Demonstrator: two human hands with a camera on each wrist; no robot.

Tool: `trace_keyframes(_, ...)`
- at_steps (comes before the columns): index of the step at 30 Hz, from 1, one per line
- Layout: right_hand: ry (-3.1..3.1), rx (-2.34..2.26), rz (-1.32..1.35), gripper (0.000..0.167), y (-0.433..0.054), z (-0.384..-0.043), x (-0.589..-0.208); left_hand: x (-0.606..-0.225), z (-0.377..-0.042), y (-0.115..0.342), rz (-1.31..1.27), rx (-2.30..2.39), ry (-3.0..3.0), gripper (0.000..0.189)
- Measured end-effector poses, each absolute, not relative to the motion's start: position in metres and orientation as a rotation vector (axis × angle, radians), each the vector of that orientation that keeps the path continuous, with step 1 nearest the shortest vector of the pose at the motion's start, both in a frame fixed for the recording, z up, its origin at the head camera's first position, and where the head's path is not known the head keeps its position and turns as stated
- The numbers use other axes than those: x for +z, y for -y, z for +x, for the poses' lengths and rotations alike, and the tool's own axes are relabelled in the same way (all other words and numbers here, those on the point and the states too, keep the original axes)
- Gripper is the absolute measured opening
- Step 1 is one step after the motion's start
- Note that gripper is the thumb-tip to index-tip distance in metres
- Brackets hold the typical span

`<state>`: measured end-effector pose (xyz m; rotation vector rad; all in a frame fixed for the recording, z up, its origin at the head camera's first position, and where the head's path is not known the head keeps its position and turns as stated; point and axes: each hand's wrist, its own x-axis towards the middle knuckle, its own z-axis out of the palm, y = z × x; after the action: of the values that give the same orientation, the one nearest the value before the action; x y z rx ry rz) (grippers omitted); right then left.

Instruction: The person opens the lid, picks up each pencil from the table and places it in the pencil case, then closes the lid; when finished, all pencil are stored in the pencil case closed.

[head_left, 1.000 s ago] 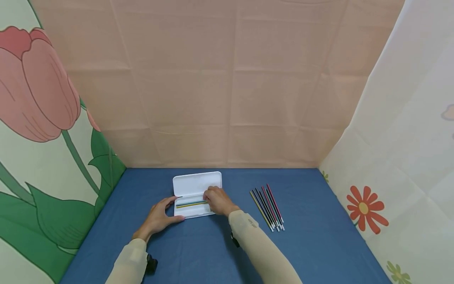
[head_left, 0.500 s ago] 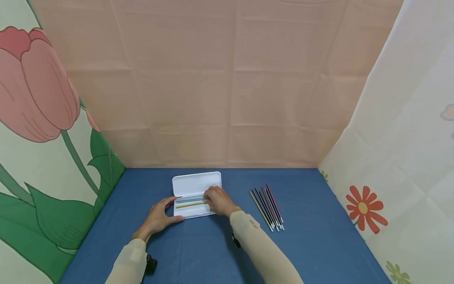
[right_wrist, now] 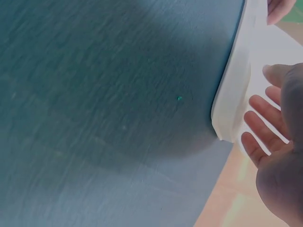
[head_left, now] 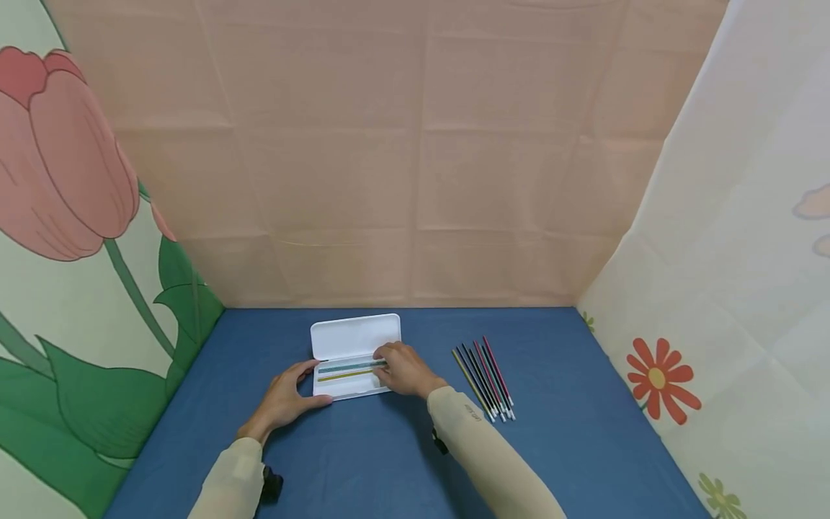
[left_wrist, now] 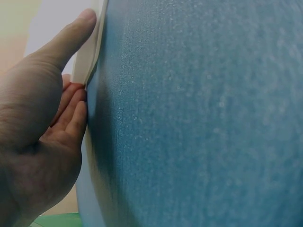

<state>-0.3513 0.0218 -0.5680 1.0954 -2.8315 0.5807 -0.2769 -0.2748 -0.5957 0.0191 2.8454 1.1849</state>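
Observation:
A white pencil case [head_left: 355,336] lies with its lid raised on the blue cloth. Inside its tray are a yellow pencil [head_left: 346,375] and, farther back, blue-green pencils [head_left: 350,367]. My left hand [head_left: 283,396] holds the tray's left end, thumb at the front edge and fingers at the rear corner; in the left wrist view the thumb [left_wrist: 78,35] rests along the case's side. Over the tray's right end is my right hand [head_left: 405,369], which hides the pencils' right ends. In the right wrist view its fingers [right_wrist: 265,132] are loosely extended and spread, with nothing seen between them.
Several loose pencils [head_left: 476,367], yellow, dark and red, lie side by side on the blue cloth [head_left: 350,461] to the right of the case. A tan cloth wall [head_left: 415,180] stands behind, with printed sheets at both sides.
The blue-green pencils have moved back, away from the yellow one. My right hand has drawn slightly to the right relative to the case. The left hand keeps its place on the case.

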Motion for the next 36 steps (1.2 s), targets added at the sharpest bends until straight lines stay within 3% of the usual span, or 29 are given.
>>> trace_keyframes(13,2.858,0.539,1.078,0.047,-0.041,-0.334,-0.558,-0.593,-0.277,0.274,0.021,1.164,-2.848,0.106)
trace_keyframes(36,2.831,0.579,1.006,0.059,-0.113,-0.306,-0.564,-0.590,-0.276,0.275,0.009,1.164,-2.838,0.109)
